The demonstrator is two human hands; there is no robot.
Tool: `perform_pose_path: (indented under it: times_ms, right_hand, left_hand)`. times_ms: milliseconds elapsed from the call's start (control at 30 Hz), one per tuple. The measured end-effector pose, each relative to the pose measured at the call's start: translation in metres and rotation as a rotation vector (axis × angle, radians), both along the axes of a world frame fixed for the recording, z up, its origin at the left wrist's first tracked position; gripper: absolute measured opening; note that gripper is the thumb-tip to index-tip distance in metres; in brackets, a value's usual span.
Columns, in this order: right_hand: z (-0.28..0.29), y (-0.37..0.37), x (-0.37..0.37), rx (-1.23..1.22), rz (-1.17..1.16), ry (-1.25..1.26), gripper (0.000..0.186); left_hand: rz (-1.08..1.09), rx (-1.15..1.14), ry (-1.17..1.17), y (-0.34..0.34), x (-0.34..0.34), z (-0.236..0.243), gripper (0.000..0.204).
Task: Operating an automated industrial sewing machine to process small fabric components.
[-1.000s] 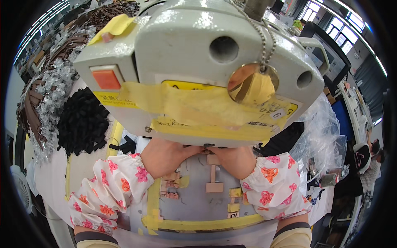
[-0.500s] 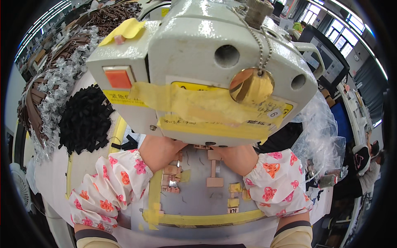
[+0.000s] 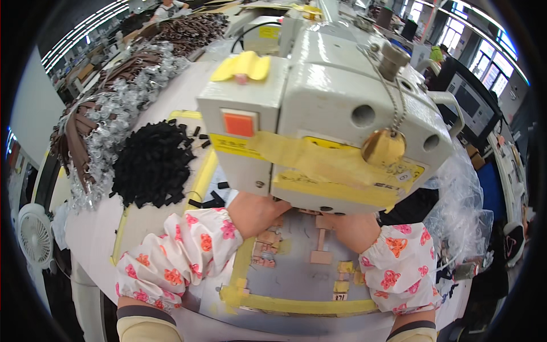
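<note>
A light grey sewing machine head (image 3: 342,102) fills the middle, with yellow tape and a red-orange button on its front. Under its lower edge sits my left hand (image 3: 256,214), its fingers mostly hidden by the machine. My right hand (image 3: 356,231) reaches in from the other side, fingertips likewise out of sight. Whatever the hands may hold cannot be made out. On the grey work plate (image 3: 296,279) between them lie a pinkish I-shaped piece (image 3: 321,245) near my right hand and a cluster of small pinkish blocks (image 3: 265,249) near my left.
To the left are a heap of short black strips (image 3: 152,165) and a long row of brown straps (image 3: 80,137) with clear plastic. Yellow tape (image 3: 307,306) edges the plate. Clear plastic bags (image 3: 470,199) and a monitor (image 3: 467,94) stand right. A white fan (image 3: 37,235) is far left.
The view has swung left and back, so the machine appears farther right and more of the black heap and the fan shows. Both hands remain under the machine head.
</note>
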State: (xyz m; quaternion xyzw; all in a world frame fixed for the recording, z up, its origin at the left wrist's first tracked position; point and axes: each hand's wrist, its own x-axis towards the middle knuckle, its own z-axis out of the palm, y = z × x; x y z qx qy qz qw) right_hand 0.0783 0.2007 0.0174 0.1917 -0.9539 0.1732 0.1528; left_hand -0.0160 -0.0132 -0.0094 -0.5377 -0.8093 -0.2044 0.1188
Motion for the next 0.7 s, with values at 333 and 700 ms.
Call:
perform_pose_path:
  times_ms: [333,700]
  right_hand:
    - [-0.004,0.003,0.001,0.121,-0.021,0.081,0.026]
    - [0.004,0.006,0.012,0.228,-0.027,0.242,0.015]
  left_hand:
    - [0.005,0.009,0.000,0.006,-0.002,-0.008,0.041]
    - [0.032,0.052,0.068,0.004,0.003,0.007,0.036]
